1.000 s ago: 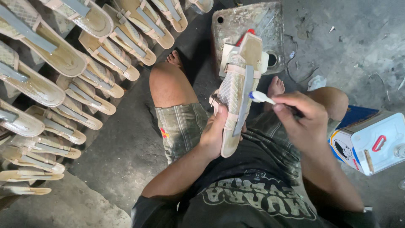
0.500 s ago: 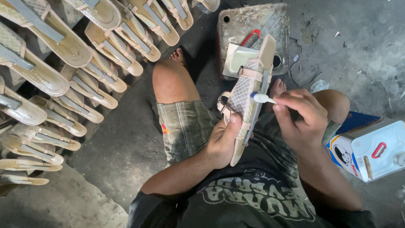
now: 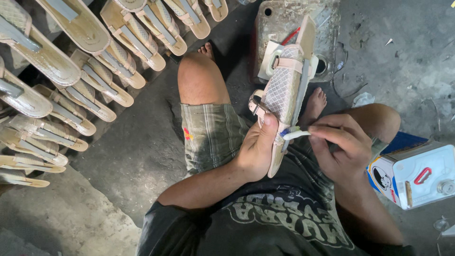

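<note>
One beige sandal [image 3: 284, 90] | woven upper, buckled strap | left hand [image 3: 256, 149] holding

Matt woven-textured sandal [image 3: 283, 90], glossy metal can [image 3: 417, 175], rough grey concrete floor [image 3: 137, 142].

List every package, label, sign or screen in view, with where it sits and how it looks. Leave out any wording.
White square metal can: on the floor by the right knee, red handle and round cap on top, a dark drawn figure on its side.
Blue flat object: behind that can, mostly hidden.
Small red and yellow tag: on the plaid shorts' outer seam.
No signs or screens.
</note>
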